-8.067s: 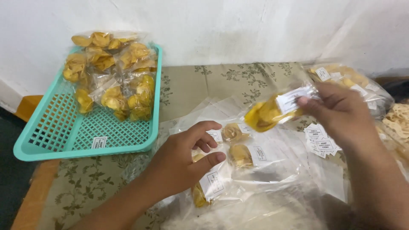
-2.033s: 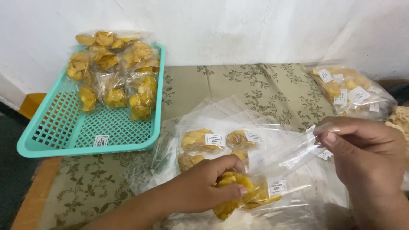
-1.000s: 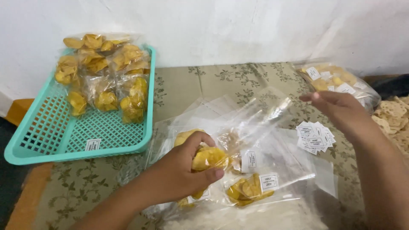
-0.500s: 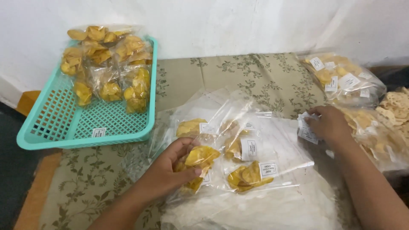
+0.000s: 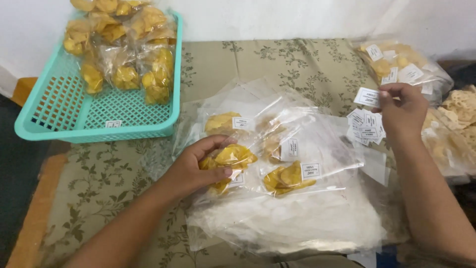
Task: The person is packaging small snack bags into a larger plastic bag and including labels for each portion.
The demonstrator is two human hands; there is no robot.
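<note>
Chip packet (image 5: 233,158) gripped by left hand (image 5: 196,166), fingers curled around it; right hand (image 5: 401,111) fingers pinching white label (image 5: 367,97).

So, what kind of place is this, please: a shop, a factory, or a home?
Probably a home or small workshop where snacks are packed by hand. The left hand holds a clear bag of yellow chips, the right hand holds a small white label, and filled bags sit in a turquoise basket.

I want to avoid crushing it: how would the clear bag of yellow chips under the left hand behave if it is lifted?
The bag of chips is probably light and floppy, since its film is thin. The chips look brittle, so the left hand could crack them. The glossy film may slip.
</note>
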